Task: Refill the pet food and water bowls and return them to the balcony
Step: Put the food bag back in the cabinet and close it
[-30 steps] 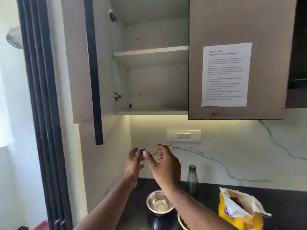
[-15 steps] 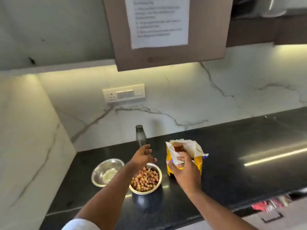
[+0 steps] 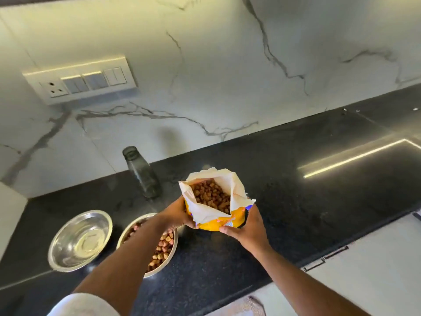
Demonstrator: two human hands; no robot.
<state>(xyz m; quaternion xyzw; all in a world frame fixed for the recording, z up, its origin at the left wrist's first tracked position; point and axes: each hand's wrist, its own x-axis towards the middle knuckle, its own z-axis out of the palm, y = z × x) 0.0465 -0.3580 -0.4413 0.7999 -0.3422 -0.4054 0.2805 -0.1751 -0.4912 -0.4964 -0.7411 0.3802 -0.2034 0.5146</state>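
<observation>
An open yellow pet food bag point(image 3: 218, 221) with brown kibble showing stands over the black counter point(image 3: 296, 201). My left hand point(image 3: 176, 216) grips its left side and my right hand point(image 3: 247, 226) grips its right side. Left of the bag, a steel bowl point(image 3: 169, 252) holds mixed kibble, partly hidden by my left forearm. Further left sits a steel bowl point(image 3: 79, 240) with nothing visible inside. A dark uncapped glass bottle point(image 3: 142, 173) stands behind the bowls near the wall.
A white marble backsplash point(image 3: 227, 76) rises behind the counter, with a switch and socket plate point(image 3: 79, 82) at the upper left. A white side wall point(image 3: 11, 213) closes off the counter's left end. White drawer fronts point(image 3: 364, 270) lie below the front edge.
The view has tilted down from the open cabinet to the counter. My left hand left the bottle area and took the bag's left side; my right hand shifted lower on the bag.
</observation>
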